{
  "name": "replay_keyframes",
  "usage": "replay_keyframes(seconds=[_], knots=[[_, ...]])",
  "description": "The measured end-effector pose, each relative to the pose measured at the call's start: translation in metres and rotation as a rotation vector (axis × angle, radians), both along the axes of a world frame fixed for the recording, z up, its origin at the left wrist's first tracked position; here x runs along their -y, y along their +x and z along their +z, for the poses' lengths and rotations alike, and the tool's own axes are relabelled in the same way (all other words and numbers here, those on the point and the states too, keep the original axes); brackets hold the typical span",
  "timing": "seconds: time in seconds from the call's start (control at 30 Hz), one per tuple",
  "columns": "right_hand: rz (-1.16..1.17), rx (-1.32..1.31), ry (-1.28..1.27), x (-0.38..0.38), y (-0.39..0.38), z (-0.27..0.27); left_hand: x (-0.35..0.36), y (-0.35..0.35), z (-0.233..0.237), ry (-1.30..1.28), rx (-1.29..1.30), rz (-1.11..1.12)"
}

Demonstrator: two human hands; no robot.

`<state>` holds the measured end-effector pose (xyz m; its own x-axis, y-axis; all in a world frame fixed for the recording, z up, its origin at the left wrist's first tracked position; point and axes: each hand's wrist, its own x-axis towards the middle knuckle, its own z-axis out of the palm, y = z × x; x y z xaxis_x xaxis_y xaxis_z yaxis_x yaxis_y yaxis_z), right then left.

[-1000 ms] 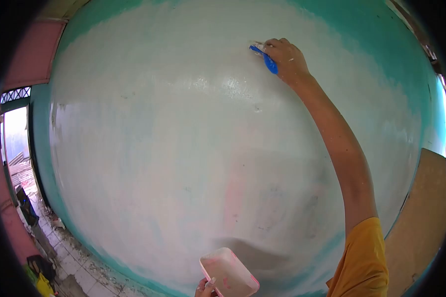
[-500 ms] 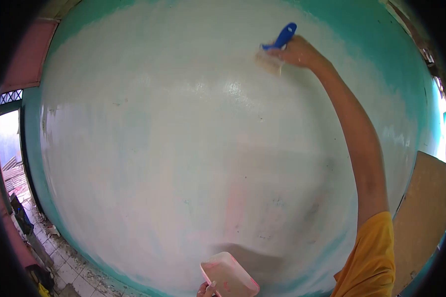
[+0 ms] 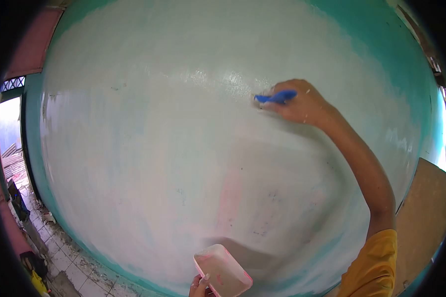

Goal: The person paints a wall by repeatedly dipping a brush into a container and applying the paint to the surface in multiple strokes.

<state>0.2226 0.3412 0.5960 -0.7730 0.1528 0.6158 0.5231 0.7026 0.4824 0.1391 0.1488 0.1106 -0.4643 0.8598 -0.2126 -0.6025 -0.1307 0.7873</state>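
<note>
My right hand point(image 3: 302, 101) grips a paintbrush point(image 3: 282, 96) by its blue handle, against the middle of the wall point(image 3: 158, 148). Its bristles are mostly hidden behind the handle. White paint covers most of the wall, thin in places, with teal showing around the edges and a faint pink streak lower down. At the bottom of the view my left hand point(image 3: 201, 286) is closed on the side of a pale, pink-edged paint tray point(image 3: 228, 270). Whitish paint coats the inside of the tray. Small paint specks dot my right hand and wrist.
To the left, a doorway point(image 3: 11, 133) opens onto a bright area. Dirty floor tiles point(image 3: 74, 274) with debris run along the wall's base. A brown board point(image 3: 426, 213) leans at the right, below a bright opening.
My right hand has brought the paintbrush down the wall, and its handle has turned from pointing up to nearly level. The paint tray has shifted slightly left and up in view.
</note>
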Motion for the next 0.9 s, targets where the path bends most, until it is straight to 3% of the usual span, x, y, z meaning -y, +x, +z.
replay_keyframes(seconds=[0.1, 0.17, 0.27, 0.33, 0.37, 0.43, 0.47, 0.6, 0.67, 0.73, 0.77, 0.83, 0.9], knots=[[0.027, -0.094, 0.191, -0.046, -0.005, 0.058, -0.001, 0.003, 0.002, 0.001, 0.012, 0.012], [-0.048, -0.200, 0.108, -0.032, -0.011, 0.097, 0.000, 0.005, -0.001, 0.002, 0.009, 0.018], [0.060, -0.338, 0.302, -0.049, -0.019, 0.148, 0.000, 0.009, 0.002, 0.003, 0.014, 0.050], [-0.045, -0.551, 0.301, -0.043, -0.026, 0.162, 0.001, 0.010, 0.000, -0.002, 0.028, 0.077], [-0.039, -0.546, 0.302, -0.047, -0.030, 0.157, 0.002, 0.010, -0.001, 0.007, 0.020, 0.070], [0.206, -0.472, 0.642, -0.051, -0.037, 0.125, 0.005, 0.010, -0.001, 0.016, 0.015, 0.064], [0.132, -0.385, 0.512, -0.038, -0.040, 0.097, 0.006, 0.010, 0.001, 0.002, 0.002, 0.076], [0.249, -0.016, 0.417, -0.028, -0.052, -0.028, 0.011, 0.007, -0.001, 0.022, -0.022, 0.082], [0.248, 0.104, 0.329, -0.013, -0.053, -0.056, 0.012, 0.006, -0.002, 0.014, -0.029, 0.087], [0.177, 0.206, 0.101, 0.005, -0.053, -0.062, 0.015, 0.006, -0.001, 0.006, -0.042, 0.095], [0.181, 0.207, 0.102, 0.006, -0.054, -0.051, 0.016, 0.006, -0.001, 0.013, -0.045, 0.096], [0.001, -0.011, 0.002, -0.004, -0.058, -0.002, 0.020, 0.006, 0.002, 0.018, -0.048, 0.102], [0.087, -0.132, 0.181, -0.026, -0.059, 0.055, 0.024, 0.006, 0.004, 0.023, -0.055, 0.113]])
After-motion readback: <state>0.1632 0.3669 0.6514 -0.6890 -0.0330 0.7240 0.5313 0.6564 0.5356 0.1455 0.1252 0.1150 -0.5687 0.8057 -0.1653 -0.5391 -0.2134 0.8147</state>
